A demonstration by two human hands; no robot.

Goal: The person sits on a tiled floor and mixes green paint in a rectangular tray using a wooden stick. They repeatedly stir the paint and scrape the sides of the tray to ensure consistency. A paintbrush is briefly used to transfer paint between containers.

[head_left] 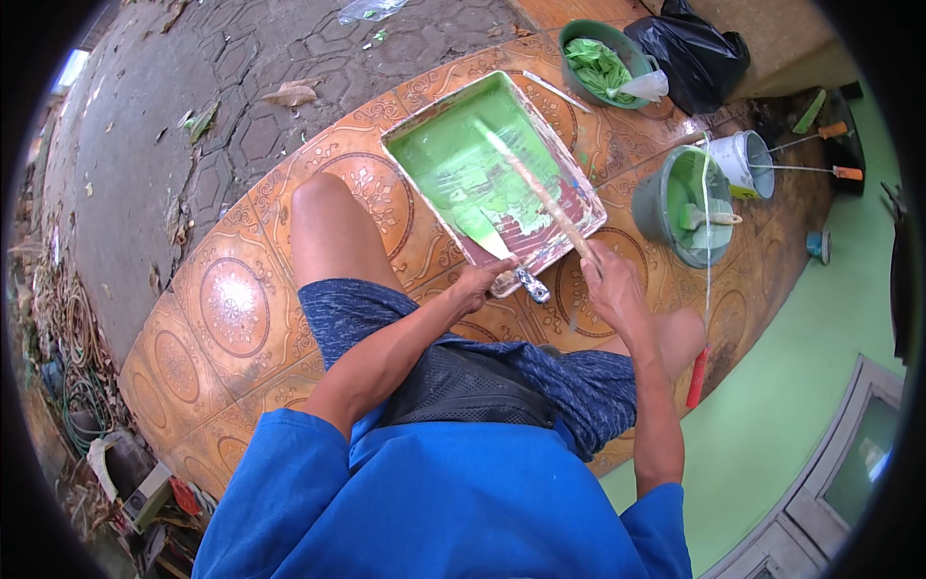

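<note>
My left hand is closed at the near corner of the paint tray, around a flat green-coated paint tool with a paint-spattered handle. Whether it is a brush or a scraper I cannot tell. Wet green paint covers most of the tray, with reddish-brown patches at its near right side. My right hand grips the near end of a wooden stick, which slants over the tray; its far end is smeared green.
Right of the tray, a grey bucket of green paint holds a brush. Near it are a white bucket, a roller frame with red handle, a green tub and a black bag. A green wall rises at right.
</note>
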